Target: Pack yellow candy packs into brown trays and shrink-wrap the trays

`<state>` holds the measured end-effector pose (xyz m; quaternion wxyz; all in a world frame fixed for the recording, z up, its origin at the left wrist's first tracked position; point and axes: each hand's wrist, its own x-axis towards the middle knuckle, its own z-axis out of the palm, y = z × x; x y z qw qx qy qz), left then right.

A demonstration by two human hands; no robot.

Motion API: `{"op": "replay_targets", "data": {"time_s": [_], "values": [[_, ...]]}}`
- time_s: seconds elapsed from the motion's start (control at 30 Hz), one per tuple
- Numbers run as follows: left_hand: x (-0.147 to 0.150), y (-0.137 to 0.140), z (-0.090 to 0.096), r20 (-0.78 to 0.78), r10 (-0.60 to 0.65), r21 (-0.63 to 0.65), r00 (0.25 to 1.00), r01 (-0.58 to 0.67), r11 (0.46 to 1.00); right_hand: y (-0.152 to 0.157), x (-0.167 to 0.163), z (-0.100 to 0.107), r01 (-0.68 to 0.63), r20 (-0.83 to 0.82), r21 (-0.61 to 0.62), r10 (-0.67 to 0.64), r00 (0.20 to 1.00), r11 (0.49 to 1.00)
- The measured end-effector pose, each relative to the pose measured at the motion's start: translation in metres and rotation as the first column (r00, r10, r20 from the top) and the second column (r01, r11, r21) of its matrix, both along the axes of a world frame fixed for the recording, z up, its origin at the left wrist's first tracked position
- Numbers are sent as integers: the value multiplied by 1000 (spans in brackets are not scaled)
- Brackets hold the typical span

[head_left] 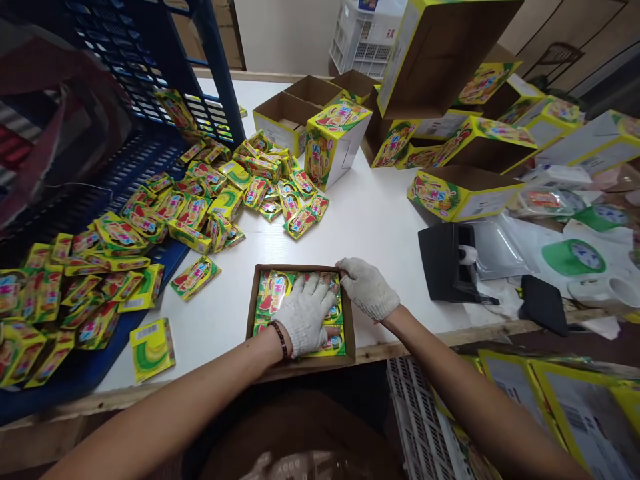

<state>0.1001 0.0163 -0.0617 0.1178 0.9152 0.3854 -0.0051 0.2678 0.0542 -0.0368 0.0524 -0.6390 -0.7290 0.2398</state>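
An open cardboard box [351, 333] stands at the table's front edge, with small yellow-green candy packs [273, 290] lying flat inside it. My left hand [306, 313], in a white knit glove, rests with fingers spread on top of these packs and hides part of them. At the box's upper right corner is my right hand [367, 287], also gloved; its fingers are bent together at the rim, closed on the box's edge. Left of the box lie two loose packs, one [196, 277] nearer the heap and another [153, 349] by the table's front edge.
A heap of packs [195, 207] spills from a tipped blue plastic basket [130, 127] on the left. Several open display boxes [440, 193] stand at the back and right. A black tape dispenser [445, 263] and green tape rolls [573, 255] sit at right, above packed boxes [575, 413].
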Motion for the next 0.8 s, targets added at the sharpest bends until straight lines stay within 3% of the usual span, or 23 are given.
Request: {"op": "replay_targets", "data": {"time_s": [0.2, 0.4, 0.53, 0.63, 0.7, 0.8], "values": [[5, 2, 5, 31, -44, 8, 999, 44, 999, 1, 2, 2, -26, 1, -15, 26, 1000, 1000], [6, 12, -8, 2, -86, -82, 996, 86, 993, 1, 2, 0, -35, -1, -4, 35, 999, 999], [-4, 6, 11, 83, -86, -55, 993, 91, 994, 1, 2, 1, -38, -1, -11, 38, 999, 999], [-21, -4, 37, 45, 191, -1, 980, -192, 981, -1, 5, 0, -44, -56, 10, 44, 997, 999], [-29, -7, 48, -90, 409, 50, 908, -406, 912, -4, 5, 2, 12, -99, 91, -3, 995, 996], [-31, -5, 49, -288, 503, 82, 815, -502, 861, -8, 2, 12, 116, -202, 272, -62, 977, 955]]}}
